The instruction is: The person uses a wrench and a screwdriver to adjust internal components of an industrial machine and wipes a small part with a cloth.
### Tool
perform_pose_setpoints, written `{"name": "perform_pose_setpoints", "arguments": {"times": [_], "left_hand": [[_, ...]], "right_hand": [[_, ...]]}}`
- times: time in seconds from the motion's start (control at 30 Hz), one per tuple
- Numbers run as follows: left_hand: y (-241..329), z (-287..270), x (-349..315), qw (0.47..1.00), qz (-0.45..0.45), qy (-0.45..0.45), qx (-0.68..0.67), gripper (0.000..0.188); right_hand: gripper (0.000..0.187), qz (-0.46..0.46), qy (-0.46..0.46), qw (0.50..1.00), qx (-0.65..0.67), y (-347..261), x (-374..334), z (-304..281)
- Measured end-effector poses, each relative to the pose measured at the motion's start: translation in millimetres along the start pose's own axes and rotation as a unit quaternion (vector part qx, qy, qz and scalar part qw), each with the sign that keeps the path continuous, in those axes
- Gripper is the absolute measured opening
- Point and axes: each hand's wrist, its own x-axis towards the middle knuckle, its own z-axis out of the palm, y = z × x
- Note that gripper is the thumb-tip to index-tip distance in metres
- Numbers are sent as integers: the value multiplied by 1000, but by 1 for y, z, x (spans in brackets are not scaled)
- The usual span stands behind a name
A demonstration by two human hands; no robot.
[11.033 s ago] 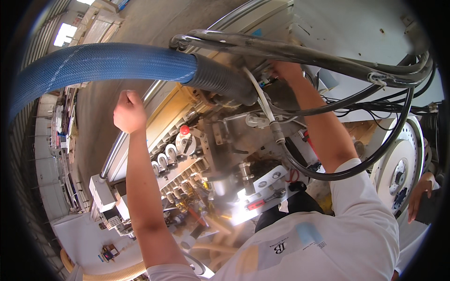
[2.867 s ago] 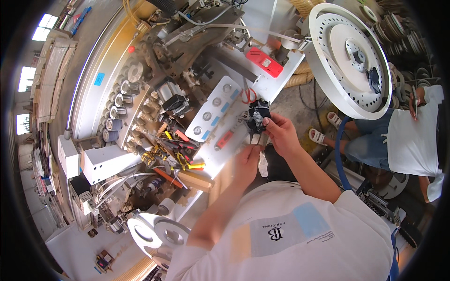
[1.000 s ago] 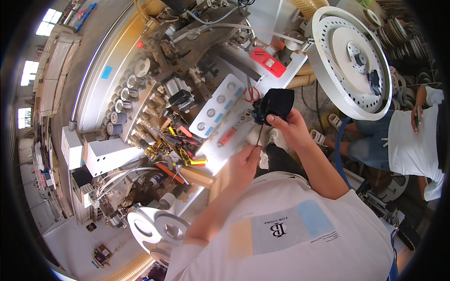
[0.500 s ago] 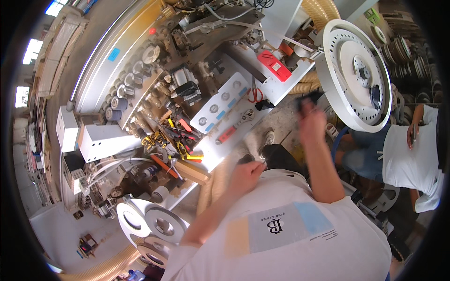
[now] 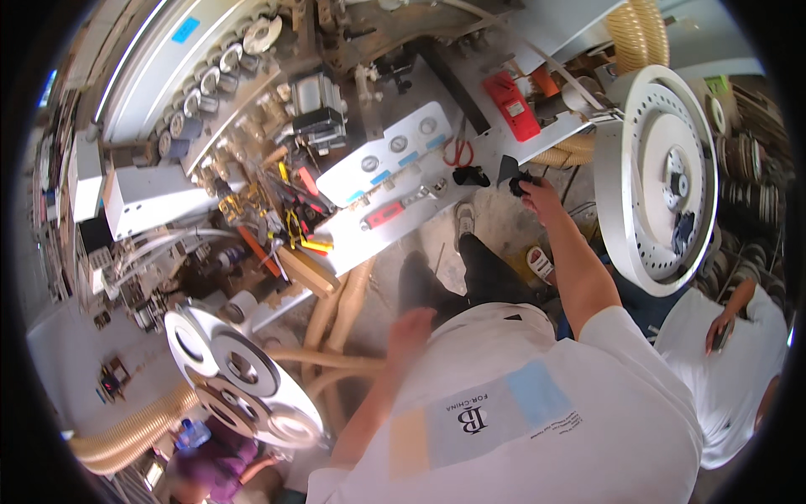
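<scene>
My right hand (image 5: 541,200) reaches out past the bench's front edge, its fingers closed on a small black object. A dark grey flap (image 5: 508,170) shows beyond the fingertips; its kind I cannot make out. Close to my waist hangs my left hand (image 5: 411,332), smeared by motion, so its fingers do not show clearly. Nearest to the right hand on the bench lie another small black object (image 5: 470,175) and red-handled scissors (image 5: 458,153). An adjustable wrench (image 5: 384,215) with a red grip lies along the edge, beside a white panel (image 5: 336,178) with round gauges.
A large white perforated wheel (image 5: 613,168) stands at the right. The bench also bears a red case (image 5: 510,107), a heap of hand tools (image 5: 290,223) and machine parts. Beige hoses (image 5: 357,294) run below it. A co-worker in white (image 5: 705,344) is at the right, another in purple at the lower left.
My right hand has moved slightly up and left, nearer the bench edge, with the black object. My left hand has dropped lower beside my waist. The whole view has turned and shifted.
</scene>
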Motion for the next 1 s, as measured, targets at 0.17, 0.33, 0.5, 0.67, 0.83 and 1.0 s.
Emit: {"name": "perform_pose_setpoints", "arguments": {"times": [0.17, 0.33, 0.5, 0.67, 0.83, 1.0], "left_hand": [[-37, 50, 4, 997, 45, 58, -14, 22], [-22, 86, -7, 993, -79, 76, -51, 28], [-20, 94, -8, 990, 27, 134, -46, 28], [-17, 109, -7, 977, -10, 179, -115, 24], [-7, 102, -25, 947, -124, 152, -253, 25], [-22, 100, -39, 924, -99, 195, -314, 28]], "right_hand": [[36, 27, -20, 997, 75, -16, 81, 11], [50, 40, -60, 995, 64, -42, 96, 31], [37, 45, -82, 994, -65, -19, 120, 23], [20, 74, -154, 966, -194, 30, 81, 34], [27, 99, -240, 894, -366, 65, 55, 47], [27, 55, -278, 852, -440, 73, 52, 62]]}}
